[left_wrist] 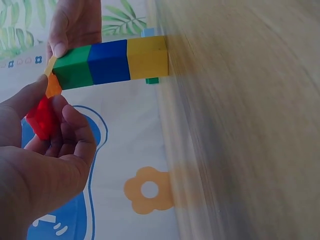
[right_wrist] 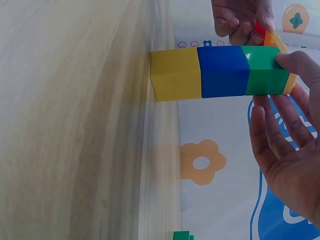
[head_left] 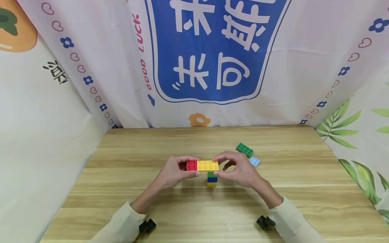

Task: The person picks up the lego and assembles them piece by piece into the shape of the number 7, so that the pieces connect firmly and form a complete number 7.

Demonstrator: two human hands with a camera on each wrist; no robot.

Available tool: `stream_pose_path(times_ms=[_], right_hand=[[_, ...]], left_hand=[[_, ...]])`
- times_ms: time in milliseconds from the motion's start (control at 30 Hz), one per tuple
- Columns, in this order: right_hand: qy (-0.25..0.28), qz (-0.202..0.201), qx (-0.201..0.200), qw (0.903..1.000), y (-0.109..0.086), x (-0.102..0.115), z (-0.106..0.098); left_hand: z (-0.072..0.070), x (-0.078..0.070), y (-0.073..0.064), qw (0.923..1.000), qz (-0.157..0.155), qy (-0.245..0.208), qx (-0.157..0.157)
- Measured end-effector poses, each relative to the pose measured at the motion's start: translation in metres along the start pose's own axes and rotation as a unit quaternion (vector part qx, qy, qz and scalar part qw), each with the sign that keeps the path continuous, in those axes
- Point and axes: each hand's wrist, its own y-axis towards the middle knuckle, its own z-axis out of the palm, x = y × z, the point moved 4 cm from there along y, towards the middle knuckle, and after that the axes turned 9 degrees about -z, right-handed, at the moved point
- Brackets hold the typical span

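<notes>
A tower of green, blue and yellow bricks [head_left: 212, 180] stands upright on the table, green uppermost. Across its top lies a long yellow brick [head_left: 208, 165], reaching out to the left. My left hand [head_left: 174, 172] pinches a red brick [head_left: 191, 165] between thumb and fingers at the yellow brick's left end. At the other end, my right hand [head_left: 240, 170] pinches the yellow brick over the tower. In the right wrist view its thumb also touches the green brick [right_wrist: 267, 72]. Fingers partly cover the red brick, so whether it is joined to the yellow one I cannot tell.
A green brick [head_left: 244, 150] and a light blue brick [head_left: 254, 161] lie on the wooden table [head_left: 136, 145], behind and to the right of my right hand. A printed cloth [head_left: 127, 101] hangs along the table's back edge.
</notes>
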Motion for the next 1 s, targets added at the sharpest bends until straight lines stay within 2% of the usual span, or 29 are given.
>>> stream_pose_path(times_ms=[200,367,467,600,800,1000], right_hand=[[-0.003,0.0,0.002,1.0,0.001,0.001,0.0],[-0.012,-0.014,0.02,0.9996,0.001,0.002,-0.003],[-0.009,-0.028,0.03,0.9991,0.001,0.001,-0.01],[-0.005,-0.029,0.022,0.9993,-0.001,-0.005,-0.028],[-0.031,0.009,-0.015,0.9994,-0.007,-0.024,-0.054],[-0.086,0.065,-0.037,0.9935,-0.01,-0.05,-0.068]], left_hand=[[0.0,-0.001,0.0,0.9999,0.012,0.006,0.0],[-0.001,0.0,0.001,0.9999,0.013,0.006,0.001],[-0.001,0.001,0.0,0.9999,0.013,0.004,0.003],[0.0,0.001,0.0,0.9999,0.009,0.002,0.004],[-0.001,0.0,0.0,1.0,0.001,0.002,0.003],[-0.001,0.001,-0.001,1.0,0.0,0.003,0.004]])
